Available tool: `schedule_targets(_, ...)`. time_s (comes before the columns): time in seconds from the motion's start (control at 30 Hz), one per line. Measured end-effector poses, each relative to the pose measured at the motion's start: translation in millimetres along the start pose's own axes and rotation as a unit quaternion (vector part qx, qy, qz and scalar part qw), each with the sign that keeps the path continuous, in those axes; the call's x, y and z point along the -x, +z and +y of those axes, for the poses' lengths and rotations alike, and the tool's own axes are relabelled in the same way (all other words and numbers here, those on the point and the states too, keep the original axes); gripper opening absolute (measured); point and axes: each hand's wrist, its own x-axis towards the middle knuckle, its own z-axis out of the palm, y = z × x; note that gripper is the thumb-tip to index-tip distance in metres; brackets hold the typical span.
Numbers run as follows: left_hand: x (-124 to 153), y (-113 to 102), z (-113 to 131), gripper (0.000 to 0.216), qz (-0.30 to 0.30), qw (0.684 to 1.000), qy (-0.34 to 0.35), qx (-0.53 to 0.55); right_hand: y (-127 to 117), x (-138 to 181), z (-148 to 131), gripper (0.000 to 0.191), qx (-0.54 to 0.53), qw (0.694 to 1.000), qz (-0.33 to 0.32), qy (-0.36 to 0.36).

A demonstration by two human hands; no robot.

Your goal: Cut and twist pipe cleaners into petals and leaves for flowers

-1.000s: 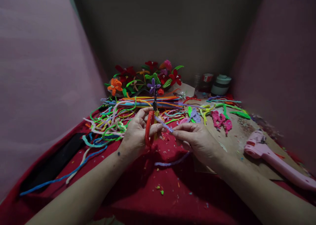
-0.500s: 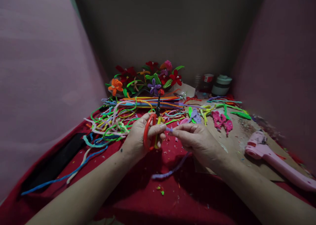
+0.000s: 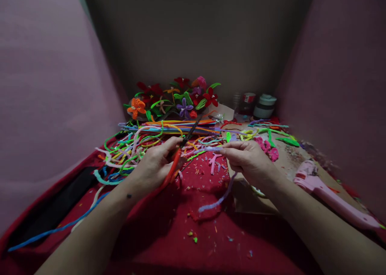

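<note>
My left hand (image 3: 159, 162) is closed around a pair of scissors (image 3: 172, 169) with orange-red handles. Their dark blades point up and away to the right. Between the fingertips of my right hand (image 3: 249, 158) is a purple pipe cleaner (image 3: 217, 203). One end sticks out left toward the scissors, apart from my left fingers. A longer length hangs from under my right hand and curves down to the left over the red cloth (image 3: 187, 255). Whether the blades are parted is hard to make out.
Loose coloured pipe cleaners (image 3: 129, 154) lie tangled at the left, with a straight bundle (image 3: 193, 127) behind. Fuzzy flowers (image 3: 184, 107) stand at the back. On the right are cardboard (image 3: 253, 200), a pink glue gun (image 3: 331, 200) and a lidded jar (image 3: 265, 106).
My hands have moved apart, and my left fingers have let go of the purple pipe cleaner's end. The scissors have swung from near upright to leaning right. The view has shifted slightly.
</note>
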Motion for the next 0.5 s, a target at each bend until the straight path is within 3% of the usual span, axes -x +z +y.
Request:
schedule_targets(0.07,-0.3,-6.2,-6.6,0.031,-0.036,0.992,0.064,-0.104,-3.6,-2.1,-0.9,0.021,0.024,1.0,0.01,-0.01)
schedule_targets(0.17,-0.8,-12.1,-15.7,0.031,-0.088,0.972,0.105,-0.189,-8.6,-5.6,-1.4,0.02,0.04,0.999,0.012,-0.006)
schedule_targets(0.5,1.2,-6.2,-29.2,0.035,-0.166,0.95,0.124,-0.234,-10.2,-10.3,-3.5,0.02,0.029,0.999,0.016,0.025)
